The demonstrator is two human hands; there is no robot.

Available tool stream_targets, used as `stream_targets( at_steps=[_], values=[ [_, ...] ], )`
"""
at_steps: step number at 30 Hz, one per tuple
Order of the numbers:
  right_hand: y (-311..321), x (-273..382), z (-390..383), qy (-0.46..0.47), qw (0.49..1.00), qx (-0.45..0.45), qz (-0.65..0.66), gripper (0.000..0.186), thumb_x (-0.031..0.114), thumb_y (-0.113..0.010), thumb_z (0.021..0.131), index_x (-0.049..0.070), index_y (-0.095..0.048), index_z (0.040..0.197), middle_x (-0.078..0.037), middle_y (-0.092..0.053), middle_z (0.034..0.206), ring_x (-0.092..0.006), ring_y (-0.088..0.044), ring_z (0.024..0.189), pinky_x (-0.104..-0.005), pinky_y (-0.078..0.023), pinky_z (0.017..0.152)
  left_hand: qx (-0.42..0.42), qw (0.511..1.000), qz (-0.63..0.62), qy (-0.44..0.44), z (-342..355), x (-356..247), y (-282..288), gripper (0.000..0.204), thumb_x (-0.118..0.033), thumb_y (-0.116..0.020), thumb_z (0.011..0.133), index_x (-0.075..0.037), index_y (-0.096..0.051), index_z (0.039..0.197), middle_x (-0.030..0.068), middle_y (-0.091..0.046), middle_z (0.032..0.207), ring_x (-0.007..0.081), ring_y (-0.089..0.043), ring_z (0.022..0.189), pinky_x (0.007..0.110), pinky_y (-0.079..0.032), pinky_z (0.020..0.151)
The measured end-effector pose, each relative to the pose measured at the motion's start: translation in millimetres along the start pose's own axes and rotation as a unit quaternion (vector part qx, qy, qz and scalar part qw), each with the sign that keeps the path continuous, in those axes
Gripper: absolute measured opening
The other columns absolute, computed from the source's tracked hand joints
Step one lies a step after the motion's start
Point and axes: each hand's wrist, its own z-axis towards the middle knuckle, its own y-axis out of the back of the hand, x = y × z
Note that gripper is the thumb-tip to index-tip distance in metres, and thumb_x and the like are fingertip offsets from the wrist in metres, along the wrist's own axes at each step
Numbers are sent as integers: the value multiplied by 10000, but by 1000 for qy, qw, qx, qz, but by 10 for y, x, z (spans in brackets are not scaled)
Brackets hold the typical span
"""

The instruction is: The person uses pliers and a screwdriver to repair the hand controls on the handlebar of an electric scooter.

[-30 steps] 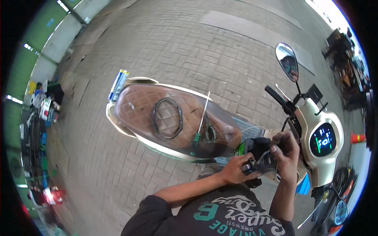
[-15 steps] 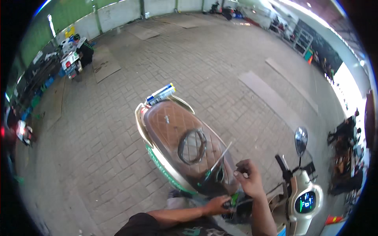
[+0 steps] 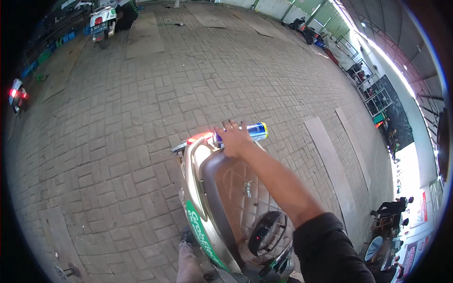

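Note:
My right hand (image 3: 234, 140) reaches out to the scooter's tail, its fingers wrapped over a blue and silver can (image 3: 256, 131) with a yellow rim. The can lies on its side across the rear of the seat, by the grab rail (image 3: 194, 158). Below my forearm stretches the brown quilted scooter seat (image 3: 231, 188). On it are a small shiny metal piece (image 3: 248, 188), a black ring-shaped part (image 3: 264, 233) and a dark-handled tool (image 3: 272, 268) near the front end. My left hand is out of the picture.
The scooter's tail light (image 3: 200, 137) glows red. A white scooter (image 3: 103, 23) is parked at the far left, another vehicle with a red light (image 3: 18, 94) at the left edge. Flat boards (image 3: 330, 160) lie on the paving at right. People (image 3: 396, 206) sit beyond them.
My right hand has moved from the seat's front end to the can at the rear and taken hold of it. My left hand has left the view, which has shifted toward the scooter's tail.

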Motion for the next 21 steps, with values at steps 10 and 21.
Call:
stream_targets(
  at_steps=[10,21],
  values=[
    [123,-543,-245,-48,977,-125,165,664,154,-703,637,5,-393,1204,-200,-494,1151,-377,-507,1084,-463,-430,897,-165,883,363,-247,-100,-47,-68,664,-406,-632,808,-79,-401,1338,198,-410,1287,350,-530,1069,472,-436,900],
    [998,278,-5464,-277,505,-592,564,854,323,-756,610,-30,-362,1281,-206,-516,1172,-309,-557,1053,-397,-471,895,-204,819,468,-262,108,-500,386,613,-411,-770,670,-54,-549,1116,185,-585,1030,346,-597,937,404,-488,794]
  ],
)
